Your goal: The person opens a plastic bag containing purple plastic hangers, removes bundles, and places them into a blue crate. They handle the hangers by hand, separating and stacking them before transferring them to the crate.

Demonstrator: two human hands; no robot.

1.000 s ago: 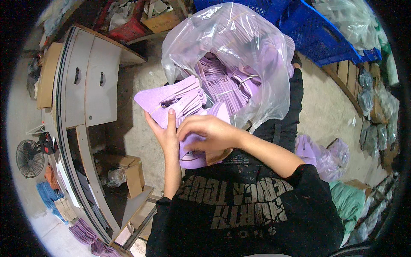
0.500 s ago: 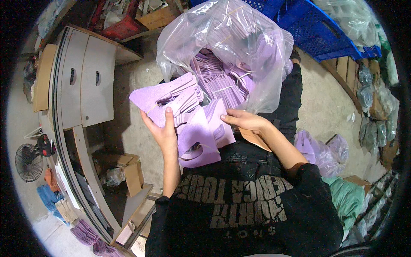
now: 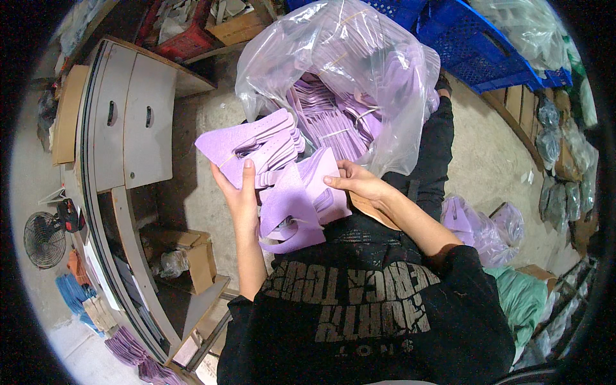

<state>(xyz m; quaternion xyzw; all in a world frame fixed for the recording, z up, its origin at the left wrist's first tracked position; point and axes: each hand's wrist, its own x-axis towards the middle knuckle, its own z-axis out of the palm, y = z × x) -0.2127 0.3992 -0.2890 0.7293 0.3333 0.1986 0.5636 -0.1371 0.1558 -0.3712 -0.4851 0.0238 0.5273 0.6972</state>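
Note:
My left hand [image 3: 239, 196] is closed on a fanned stack of lilac cut pieces [image 3: 266, 144], soft and shoe-upper-like, tied with a thin band. Its thumb lies on top and the fingers go underneath. Below that, more lilac pieces [image 3: 292, 205] spread over my lap, the lowest one curling round a cut-out. My right hand [image 3: 362, 189] pinches the right edge of these between thumb and fingers. Under the right palm a tan, flat piece [image 3: 378, 215] shows; whether the hand holds it is hidden. Just beyond stands a clear plastic bag [image 3: 398, 138], its mouth open, full of banded lilac stacks [image 3: 333, 131].
Grey cabinet [image 3: 151, 115] at left, with a cardboard box [image 3: 199, 260] near its base and a fan [image 3: 43, 237] beyond. Blue crates [image 3: 465, 48] stand at far right. A smaller bag of lilac pieces [image 3: 478, 231] and green cloth [image 3: 523, 298] lie to my right.
The lower lilac pieces have shifted slightly left and curled more at the bottom. My right hand has moved a little left along their edge; my left hand keeps its hold.

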